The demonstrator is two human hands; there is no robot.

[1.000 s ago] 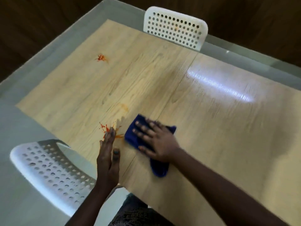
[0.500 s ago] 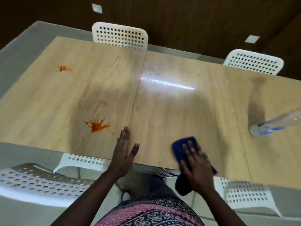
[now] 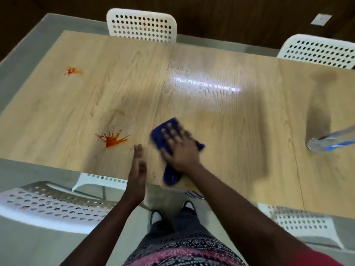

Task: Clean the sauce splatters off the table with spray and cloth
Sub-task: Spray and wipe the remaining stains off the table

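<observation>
Right hand (image 3: 179, 150) flat on the cloth (image 3: 169, 131), wiping the bench (image 3: 230, 121).
Fingers (image 3: 169, 131) spread, pressing, not gripping; left hand (image 3: 137, 169) open, empty, edge-on beside. Big splatter (image 3: 112, 139) sits left of both, a second (image 3: 72, 71) far off; bottle (image 3: 330, 144) well right. Sweep firmly leftward. Since half a second ago the cloth has slid up from the bench edge.

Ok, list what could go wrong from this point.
The blue cloth under the right hand could drag the big sauce splat into a wider smear.

The far splat near the table corner may get missed.

A wide sweep right might knock the bottle.
</observation>
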